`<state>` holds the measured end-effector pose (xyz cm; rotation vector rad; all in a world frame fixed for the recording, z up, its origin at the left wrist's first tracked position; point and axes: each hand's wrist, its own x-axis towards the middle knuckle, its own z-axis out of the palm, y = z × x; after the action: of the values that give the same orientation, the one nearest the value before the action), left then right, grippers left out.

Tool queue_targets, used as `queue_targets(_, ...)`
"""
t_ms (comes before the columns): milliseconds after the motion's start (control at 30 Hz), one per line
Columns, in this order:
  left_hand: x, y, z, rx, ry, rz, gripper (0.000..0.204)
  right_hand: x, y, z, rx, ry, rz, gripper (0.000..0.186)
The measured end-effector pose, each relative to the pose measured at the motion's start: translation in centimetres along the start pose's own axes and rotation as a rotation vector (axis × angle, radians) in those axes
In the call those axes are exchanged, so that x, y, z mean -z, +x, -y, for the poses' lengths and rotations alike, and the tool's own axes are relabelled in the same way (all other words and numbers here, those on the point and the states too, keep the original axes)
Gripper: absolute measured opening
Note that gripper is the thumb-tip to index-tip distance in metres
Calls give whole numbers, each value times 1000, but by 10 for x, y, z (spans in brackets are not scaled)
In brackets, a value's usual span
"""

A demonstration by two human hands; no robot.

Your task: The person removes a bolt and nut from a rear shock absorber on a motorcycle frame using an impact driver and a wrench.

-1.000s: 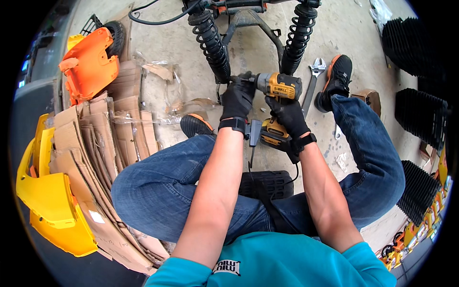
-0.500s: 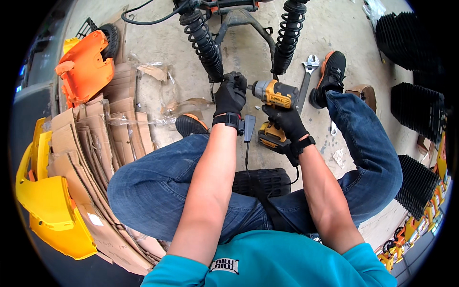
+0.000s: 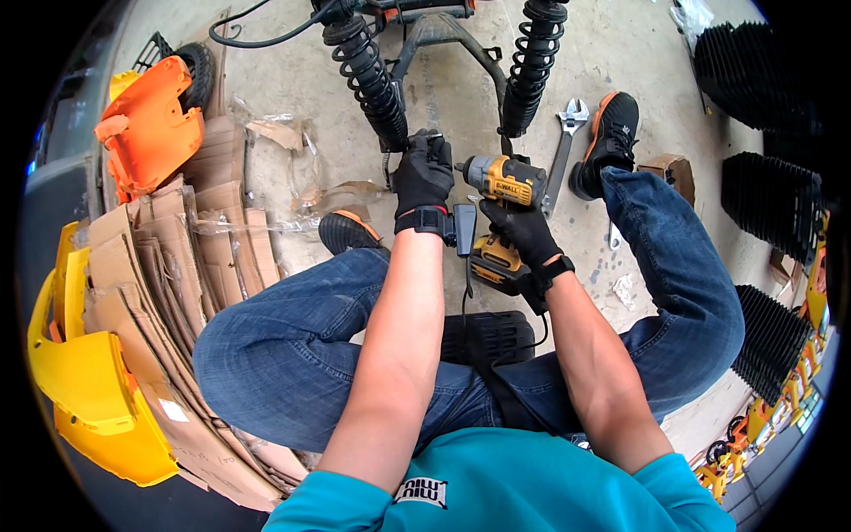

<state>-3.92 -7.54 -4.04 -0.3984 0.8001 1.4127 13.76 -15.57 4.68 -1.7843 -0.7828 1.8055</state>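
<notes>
A yellow-and-black power drill [image 3: 507,180] is held above the floor between the person's knees, its grey nose pointing left. The gloved right hand [image 3: 523,232] wraps firmly around its handle, and the bulky battery base shows below the grip. A gap separates the nose from the gloved left hand [image 3: 423,173], whose fingers bunch at the lower end of the left shock absorber [image 3: 365,78]; a small bright piece shows at the fingertips, but I cannot tell whether they hold it. A grey box [image 3: 465,229] with a cable sits beside the left wrist, close to the drill. An adjustable wrench [image 3: 564,151] lies just right of the drill, beside the right shoe [image 3: 612,133]. Concrete floor [image 3: 452,106] shows between the left and right shock absorber [image 3: 534,71]. Farther out, stacked cardboard [image 3: 151,293] borders the left side, and black ribbed stacks [image 3: 771,191] line the right edge.
</notes>
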Motion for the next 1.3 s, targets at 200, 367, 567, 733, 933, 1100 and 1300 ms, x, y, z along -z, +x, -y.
queue_targets(200,-3,-1,2,-8,-24,-40,17,2,5,-4,-4,27,9,29)
queue_targets(367,-3,-1,2,-23,-32,-58,17,6,8,-16,37,25,14,29)
queue_targets(567,-1,-2,1,-31,-8,-52,15,8,4,-12,-4,-28,25,30)
queue_targets(733,3,0,-4,8,9,5,15,12,1,-24,-74,-100,62,32)
queue_targets(933,1,3,-13,64,25,-74,15,26,10,-66,-179,-116,215,31)
queue_targets(1100,-11,-7,-8,42,59,-95,16,30,23,-102,-263,-77,273,31)
queue_targets(1300,-14,-14,-9,36,82,-150,19,23,44,-121,-252,-108,269,38)
